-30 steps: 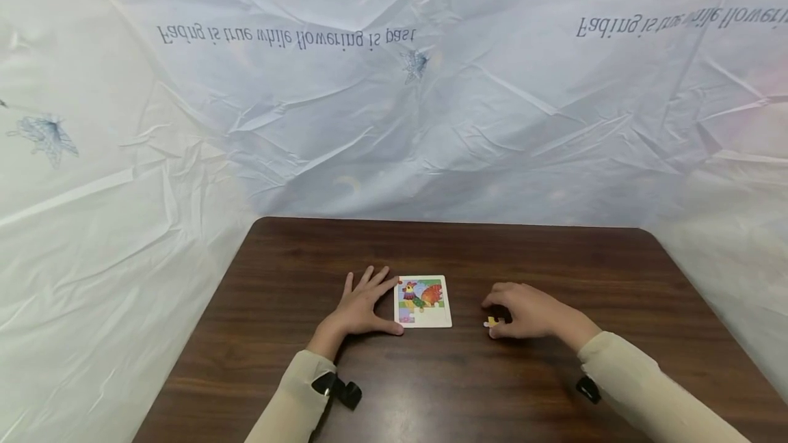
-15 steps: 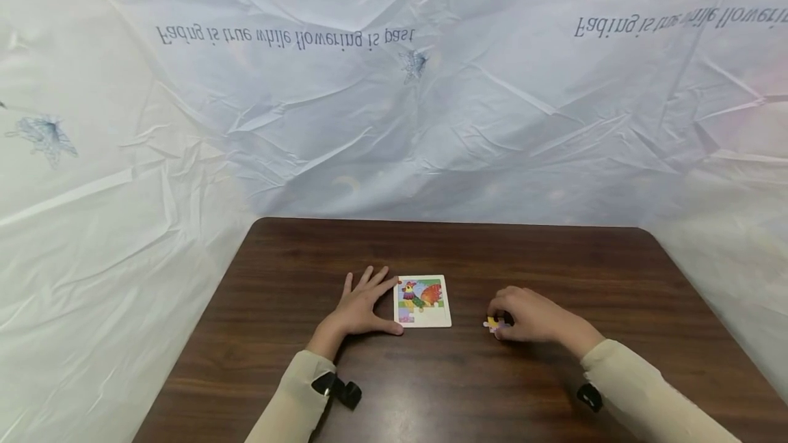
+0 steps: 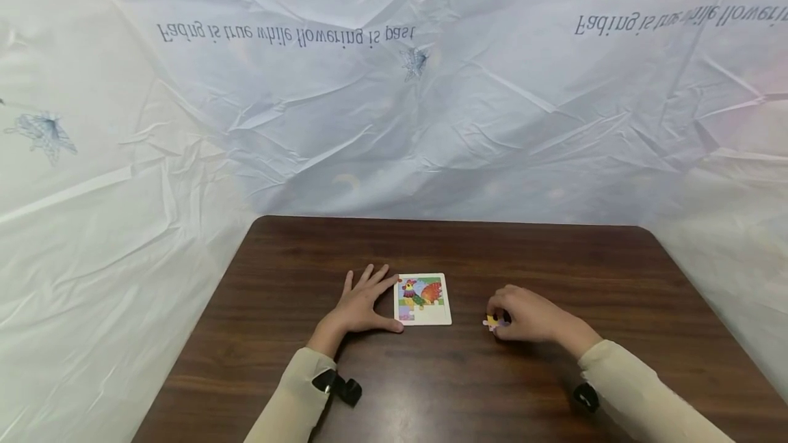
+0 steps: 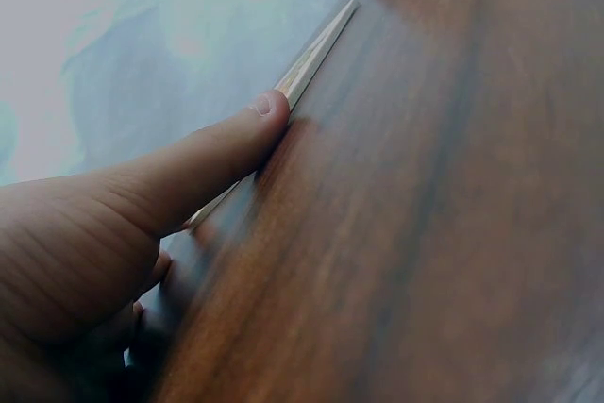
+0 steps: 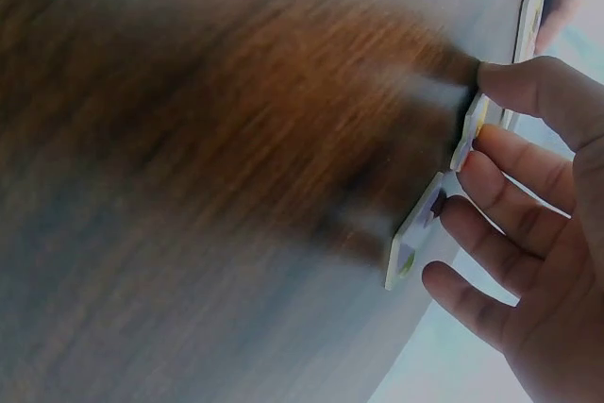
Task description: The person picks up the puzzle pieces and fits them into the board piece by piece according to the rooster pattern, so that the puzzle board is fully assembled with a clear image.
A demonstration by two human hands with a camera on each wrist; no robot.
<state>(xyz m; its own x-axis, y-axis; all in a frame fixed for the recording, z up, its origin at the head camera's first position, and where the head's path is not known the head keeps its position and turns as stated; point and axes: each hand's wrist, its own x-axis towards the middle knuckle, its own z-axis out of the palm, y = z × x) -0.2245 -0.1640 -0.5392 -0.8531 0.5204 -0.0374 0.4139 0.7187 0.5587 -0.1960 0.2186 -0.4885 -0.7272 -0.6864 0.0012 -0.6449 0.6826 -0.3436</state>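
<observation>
A small square jigsaw board (image 3: 436,318) with a rooster picture lies on the table, its lower right part showing bare white. My left hand (image 3: 359,309) rests at its left side with fingers spread, index at the upper left corner and thumb at the lower left. In the left wrist view the thumb (image 4: 255,129) touches the board's edge. To the right of the board, my right hand (image 3: 531,314) pinches a yellow and purple puzzle piece (image 3: 491,322) between thumb and fingers. The right wrist view also shows a second puzzle piece (image 5: 413,238) under the other fingers, lying on the table.
The dark brown wooden table (image 3: 431,245) has rounded far corners. White printed sheeting (image 3: 394,122) hangs behind it and at both sides. A black wrist strap (image 3: 337,387) shows at the left sleeve.
My right hand has shifted slightly to the right and its fingers have drawn in on the yellow piece, with more purple showing now. My left hand and the board have stayed put.
</observation>
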